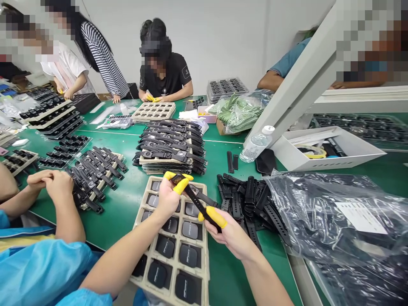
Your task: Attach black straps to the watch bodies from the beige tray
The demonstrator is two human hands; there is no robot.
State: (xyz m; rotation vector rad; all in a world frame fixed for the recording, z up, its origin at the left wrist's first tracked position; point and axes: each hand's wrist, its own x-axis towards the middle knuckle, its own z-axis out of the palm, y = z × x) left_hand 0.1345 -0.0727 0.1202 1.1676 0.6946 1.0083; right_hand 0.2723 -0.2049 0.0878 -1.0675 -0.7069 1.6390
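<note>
With yellow finger cots on, my left hand (169, 196) pinches the upper end of a black watch strap (196, 201), where a dark watch part seems to sit partly hidden by the fingers. Lower down, the thumb and fingers of my right hand (231, 233), also in yellow cots, close on the strap's other end. Both hands hold it stretched at a slant above a cream tray (176, 265). Square dark pieces with pale lettering (188, 255) lie in the tray's compartments. Right of my hands is a heap of loose black straps (242, 193).
Stacked trays of strapped watches (172, 146) stand ahead. A clear bottle (256, 144), a white box (328, 146) and a large plastic bag (338, 221) are on the right, beside a slanting white post (290, 72). A co-worker's clasped hands (52, 182) are close at left.
</note>
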